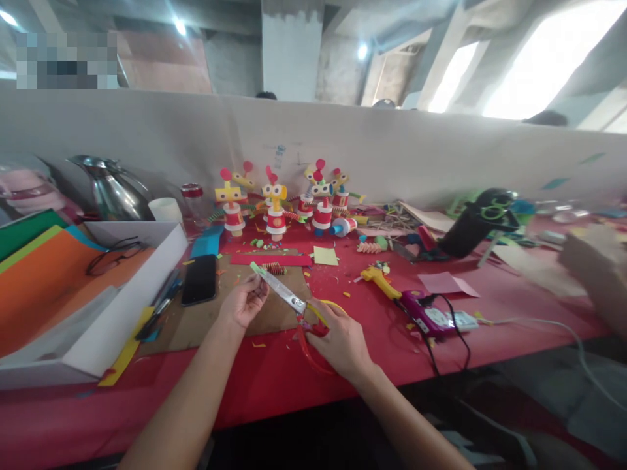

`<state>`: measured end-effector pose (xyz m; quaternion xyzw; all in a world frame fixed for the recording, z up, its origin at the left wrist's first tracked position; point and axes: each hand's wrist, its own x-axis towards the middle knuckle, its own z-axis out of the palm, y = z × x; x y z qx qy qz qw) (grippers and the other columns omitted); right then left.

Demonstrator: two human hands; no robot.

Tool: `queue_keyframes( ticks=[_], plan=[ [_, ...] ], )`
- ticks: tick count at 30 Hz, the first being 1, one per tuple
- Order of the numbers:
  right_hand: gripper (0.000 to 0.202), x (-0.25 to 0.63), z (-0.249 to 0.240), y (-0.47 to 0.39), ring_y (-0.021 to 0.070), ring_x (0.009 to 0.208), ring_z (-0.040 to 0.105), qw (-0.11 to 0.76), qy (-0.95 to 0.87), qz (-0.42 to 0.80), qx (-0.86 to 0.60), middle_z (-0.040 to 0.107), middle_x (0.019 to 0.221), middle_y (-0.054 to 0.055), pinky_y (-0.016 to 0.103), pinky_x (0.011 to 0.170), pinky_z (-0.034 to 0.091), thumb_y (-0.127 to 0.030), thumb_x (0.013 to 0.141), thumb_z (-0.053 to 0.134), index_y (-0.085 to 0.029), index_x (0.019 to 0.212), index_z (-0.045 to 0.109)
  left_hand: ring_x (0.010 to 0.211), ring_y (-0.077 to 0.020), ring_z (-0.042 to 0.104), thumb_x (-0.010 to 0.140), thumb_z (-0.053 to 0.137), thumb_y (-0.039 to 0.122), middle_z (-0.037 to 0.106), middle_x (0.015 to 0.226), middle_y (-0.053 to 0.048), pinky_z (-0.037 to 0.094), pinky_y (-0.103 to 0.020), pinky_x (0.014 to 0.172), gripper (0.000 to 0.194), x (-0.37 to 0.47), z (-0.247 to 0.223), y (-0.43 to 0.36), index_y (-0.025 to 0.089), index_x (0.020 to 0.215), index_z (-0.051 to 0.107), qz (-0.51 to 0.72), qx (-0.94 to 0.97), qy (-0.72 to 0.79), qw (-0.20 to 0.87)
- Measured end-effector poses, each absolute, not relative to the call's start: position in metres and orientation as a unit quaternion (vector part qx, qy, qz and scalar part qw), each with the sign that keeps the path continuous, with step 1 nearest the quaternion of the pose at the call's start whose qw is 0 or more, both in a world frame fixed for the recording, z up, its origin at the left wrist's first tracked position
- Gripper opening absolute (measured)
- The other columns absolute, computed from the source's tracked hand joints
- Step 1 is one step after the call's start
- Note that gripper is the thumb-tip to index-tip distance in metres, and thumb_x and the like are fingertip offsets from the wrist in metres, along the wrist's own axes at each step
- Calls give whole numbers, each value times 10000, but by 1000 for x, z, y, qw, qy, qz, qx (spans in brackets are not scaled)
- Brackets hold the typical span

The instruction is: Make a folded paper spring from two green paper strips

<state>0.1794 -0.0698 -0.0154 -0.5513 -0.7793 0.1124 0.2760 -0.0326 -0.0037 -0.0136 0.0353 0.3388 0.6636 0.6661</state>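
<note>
Both hands were closed: red-and-yellow-handled scissors (298,307) were gripped by the right hand (343,343), a thin green paper strip (255,267) pinched by the left hand (245,301), above the brown cardboard sheet (206,320). Cutting seemed underway; steady alignment would be needed next.

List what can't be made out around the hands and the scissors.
- Head view: scissors handles, mostly covered by the right hand.
- What the left hand pinches at the blade: too small and blurred to tell.
- Scissors blades: open or closed, unclear from motion blur.
- Black object at right: blurred.
</note>
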Motion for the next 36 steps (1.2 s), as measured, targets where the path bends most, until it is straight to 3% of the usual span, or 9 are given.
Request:
queue_keyframes(
  ticks=[10, 23, 28, 32, 36],
  plan=[
    [526, 176, -9, -76, 246, 1081, 562, 214, -804, 43, -553, 625, 1186, 78, 332, 843, 469, -328, 787, 606, -266, 1295, 486, 538, -96, 626, 798, 493, -52, 644, 624, -31, 550, -191, 515, 203, -31, -10, -4, 111, 723, 589, 666, 8, 341, 664],
    [517, 180, -10, -80, 240, 1055, 587, 152, -818, 64, -551, 625, 1176, 109, 292, 750, 476, -328, 845, 536, -230, 1342, 433, 559, -113, 641, 774, 524, -60, 668, 655, -60, 545, -189, 513, 168, -28, -10, -5, 83, 764, 613, 651, 19, 360, 668],
    [516, 187, -13, -79, 233, 1032, 607, 166, -804, 79, -565, 627, 1182, 92, 284, 748, 464, -341, 844, 538, -257, 1341, 426, 588, -122, 654, 759, 547, -59, 671, 657, -64, 544, -181, 520, 166, -27, -7, -7, 89, 752, 623, 652, 38, 377, 656],
    [435, 200, -11, -60, 238, 896, 656, 158, -742, 62, -649, 677, 1067, 66, 292, 693, 442, -379, 857, 505, -275, 1277, 457, 626, -118, 659, 754, 554, -58, 672, 691, -69, 532, -160, 527, 169, -28, -7, -8, 92, 721, 625, 647, 60, 375, 661],
    [408, 213, -7, -29, 250, 879, 653, 135, -698, 43, -702, 695, 942, 77, 299, 687, 421, -427, 866, 476, -216, 1216, 474, 662, -120, 665, 763, 548, -56, 675, 736, -73, 531, -155, 536, 177, -31, -12, -6, 93, 701, 622, 641, 64, 353, 679]
  ],
)
